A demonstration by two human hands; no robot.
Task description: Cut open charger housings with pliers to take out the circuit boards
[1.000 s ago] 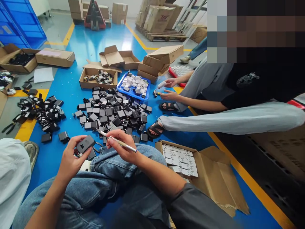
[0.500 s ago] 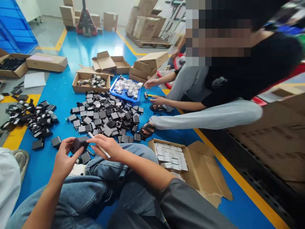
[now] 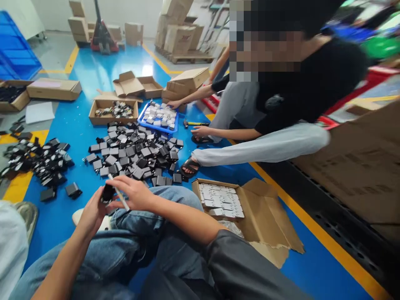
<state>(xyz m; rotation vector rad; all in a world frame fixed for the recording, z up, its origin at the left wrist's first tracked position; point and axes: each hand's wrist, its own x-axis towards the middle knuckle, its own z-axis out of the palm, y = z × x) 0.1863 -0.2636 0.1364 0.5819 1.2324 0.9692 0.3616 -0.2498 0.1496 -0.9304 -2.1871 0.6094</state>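
Observation:
My left hand (image 3: pixel 93 210) is closed around a small black box-shaped casing (image 3: pixel 108 193), its dark face turned up. In my right hand (image 3: pixel 135 193) is a thin white stick (image 3: pixel 121 197), slanting down beside the casing. The right fingers reach over to the casing's edge; whether they touch it is hard to tell. Both hands are above my knees, just in front of a large heap of black casings (image 3: pixel 137 152). The kind of stick and the details on the casing are too small to make out.
A co-worker's hand (image 3: pixel 175 104) touches white pieces in a blue tray (image 3: pixel 158 128); a hammer (image 3: pixel 195 123) lies nearby. A carton of white blocks (image 3: pixel 195 191) stands right of my knee. Another carton (image 3: pixel 93 112) holds loose parts. A second black heap (image 3: pixel 46 160) lies left.
The black casing has turned in my left hand, and the white stick stands steeper. The co-worker has let go of the hammer and moved a hand to the blue tray.

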